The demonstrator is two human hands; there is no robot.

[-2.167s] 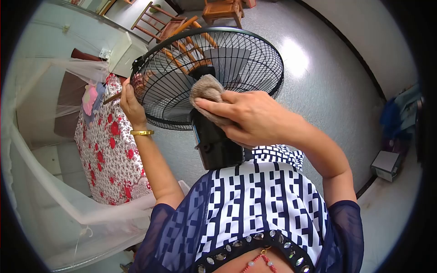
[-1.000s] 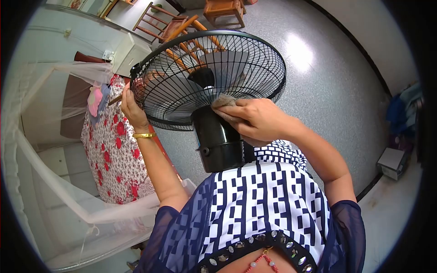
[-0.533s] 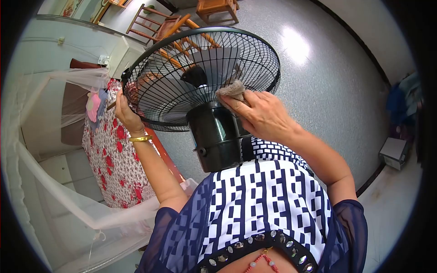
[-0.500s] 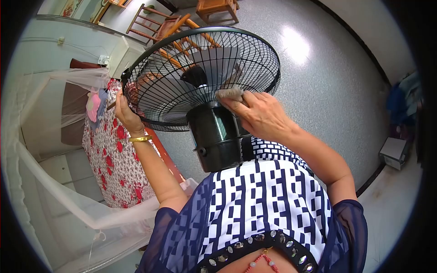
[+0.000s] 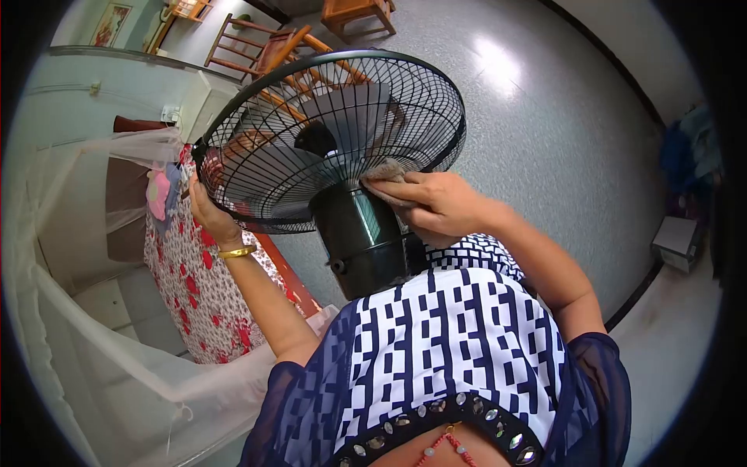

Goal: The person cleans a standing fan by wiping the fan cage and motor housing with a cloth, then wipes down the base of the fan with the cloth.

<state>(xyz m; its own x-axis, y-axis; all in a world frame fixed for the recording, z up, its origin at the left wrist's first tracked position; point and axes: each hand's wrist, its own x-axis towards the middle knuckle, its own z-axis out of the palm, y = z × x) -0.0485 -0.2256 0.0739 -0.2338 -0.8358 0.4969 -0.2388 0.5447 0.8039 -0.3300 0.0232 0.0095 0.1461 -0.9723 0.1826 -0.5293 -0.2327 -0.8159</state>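
Observation:
In front of my chest is a black electric fan (image 5: 354,226), its round wire cage facing away and its glossy motor housing toward me. My left hand (image 5: 212,214) is at the cage's left rim, fingers closed along the edge and partly hidden behind it. Bunched in my right hand (image 5: 443,204) is a greyish-brown cloth (image 5: 384,173). The cloth presses where the back of the cage meets the top of the housing. Grey blades (image 5: 346,117) show through the wires.
On the left stands a bed with a red-flowered sheet (image 5: 191,288) and a white mosquito net (image 5: 101,327). Wooden chairs (image 5: 249,50) and a stool (image 5: 358,14) are beyond the fan. A grey box (image 5: 675,241) sits at the right on the speckled floor (image 5: 545,163).
My right hand and the cloth have moved slightly left and down, closer to the housing. The fan appears a little further left in view, with my left hand still at its rim.

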